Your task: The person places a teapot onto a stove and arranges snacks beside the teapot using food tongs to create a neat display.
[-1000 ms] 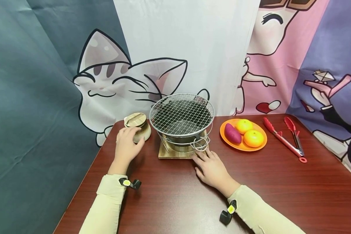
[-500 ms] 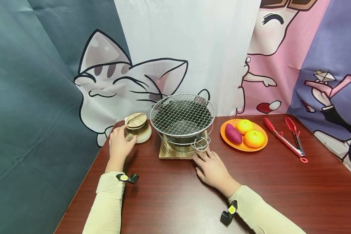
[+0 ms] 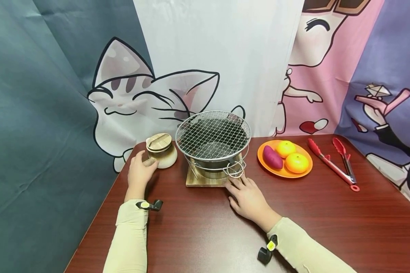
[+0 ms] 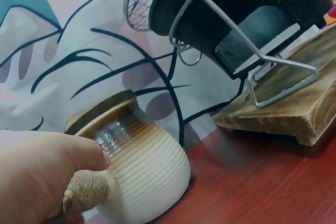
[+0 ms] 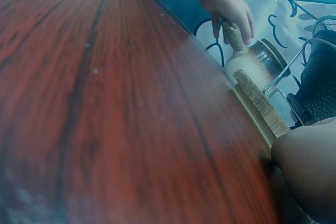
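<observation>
A small ribbed clay pot (image 3: 166, 158) with a wooden lid (image 3: 159, 142) stands at the table's back left. My left hand (image 3: 139, 172) holds its twine-wrapped side handle (image 4: 86, 191), thumb on the near side in the left wrist view. Several of its fingers show beyond the handle in the right wrist view. To the pot's right, a round tabletop grill (image 3: 212, 163) with a wire mesh (image 3: 213, 134) stands on a square wooden board (image 3: 205, 181). My right hand (image 3: 251, 199) rests its fingers at the board's front right corner, below the grill's wire ring.
Right of the grill lies an orange plate (image 3: 283, 172) bearing a purple sweet potato (image 3: 272, 157) and two orange citrus fruits (image 3: 296, 163). Red-tipped tongs (image 3: 335, 167) lie spread farther right. A printed cloth (image 3: 225, 49) hangs behind the dark red table (image 3: 198, 227).
My left hand has moved left from in front of the pot, and its thumb and fingers have closed on the handle. The right hand stays at the board; the pot has not visibly moved.
</observation>
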Demonstrator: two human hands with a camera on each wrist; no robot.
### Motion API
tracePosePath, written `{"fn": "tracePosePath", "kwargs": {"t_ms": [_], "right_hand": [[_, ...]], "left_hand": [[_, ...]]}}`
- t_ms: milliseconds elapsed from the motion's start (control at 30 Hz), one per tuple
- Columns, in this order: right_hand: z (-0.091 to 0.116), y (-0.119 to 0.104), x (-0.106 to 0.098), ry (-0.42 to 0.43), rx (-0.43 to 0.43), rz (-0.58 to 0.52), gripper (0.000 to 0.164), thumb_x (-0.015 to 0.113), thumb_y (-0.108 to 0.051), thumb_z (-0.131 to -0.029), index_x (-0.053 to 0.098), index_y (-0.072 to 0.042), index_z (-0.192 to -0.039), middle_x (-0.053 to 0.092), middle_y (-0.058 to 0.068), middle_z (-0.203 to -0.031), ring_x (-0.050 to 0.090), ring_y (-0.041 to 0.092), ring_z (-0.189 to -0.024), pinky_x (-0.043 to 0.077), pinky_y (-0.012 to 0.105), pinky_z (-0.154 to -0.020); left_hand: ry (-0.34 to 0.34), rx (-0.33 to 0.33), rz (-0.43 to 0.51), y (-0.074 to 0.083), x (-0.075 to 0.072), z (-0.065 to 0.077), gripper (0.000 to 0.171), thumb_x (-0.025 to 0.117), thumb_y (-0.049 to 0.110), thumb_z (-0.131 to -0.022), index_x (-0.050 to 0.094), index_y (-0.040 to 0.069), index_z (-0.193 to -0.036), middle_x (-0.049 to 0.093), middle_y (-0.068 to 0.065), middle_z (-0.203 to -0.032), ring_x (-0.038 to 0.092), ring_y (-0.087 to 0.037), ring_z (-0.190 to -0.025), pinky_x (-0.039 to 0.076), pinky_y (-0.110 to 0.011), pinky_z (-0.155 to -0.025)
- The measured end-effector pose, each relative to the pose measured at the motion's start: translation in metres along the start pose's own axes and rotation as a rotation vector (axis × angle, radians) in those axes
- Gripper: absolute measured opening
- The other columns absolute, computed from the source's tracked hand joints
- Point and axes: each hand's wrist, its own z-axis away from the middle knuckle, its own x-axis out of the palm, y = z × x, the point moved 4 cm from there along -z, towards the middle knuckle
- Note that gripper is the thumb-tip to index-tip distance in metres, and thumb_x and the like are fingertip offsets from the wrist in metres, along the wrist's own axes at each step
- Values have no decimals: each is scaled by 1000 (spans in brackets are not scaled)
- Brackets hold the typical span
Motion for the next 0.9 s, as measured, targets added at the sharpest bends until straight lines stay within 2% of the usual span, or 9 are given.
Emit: {"fn": "tracePosePath", "kwargs": {"t_ms": [100, 300, 400, 633, 900], "right_hand": [[0, 0, 1, -5, 0, 0, 49, 74, -26, -81, 69, -15, -128, 63, 12, -133, 51, 48, -129, 47, 55, -89], [0, -1, 2, -2, -6, 9, 49, 74, -28, -82, 68, -15, -128, 63, 12, -133, 50, 49, -129, 48, 55, -90], [0, -1, 1, 1, -5, 4, 49, 74, -27, -81, 68, -14, -128, 64, 13, -133, 49, 51, -130, 48, 57, -91], [0, -2, 0, -11, 0, 6, 49, 74, -27, -82, 69, -14, -128, 63, 13, -134, 49, 50, -131, 48, 57, -93], [0, 0, 1, 4, -4, 9, 50, 74, -26, -81, 68, -14, -129, 63, 13, -134, 49, 50, -131, 49, 57, -92]], "left_hand": [[-9, -10, -2, -6, 2, 1, 72, 70, 43, -87, 46, 13, -149, 50, -22, -144, 50, -43, -130, 41, -61, -102], [-22, -26, -52, -9, 0, 2, 60, 70, 44, -89, 57, 14, -140, 63, -20, -133, 59, -47, -118, 46, -62, -92], [-29, -14, -74, -8, -1, 1, 56, 70, 44, -90, 60, 13, -136, 66, -21, -128, 61, -48, -113, 47, -61, -89], [-5, 22, -61, -7, 2, -2, 48, 71, 42, -89, 68, 9, -124, 69, -18, -122, 63, -45, -112, 47, -58, -93], [23, 9, -26, -7, 3, -2, 45, 72, 40, -88, 70, 8, -120, 71, -18, -119, 64, -45, -110, 48, -58, -92]]}}
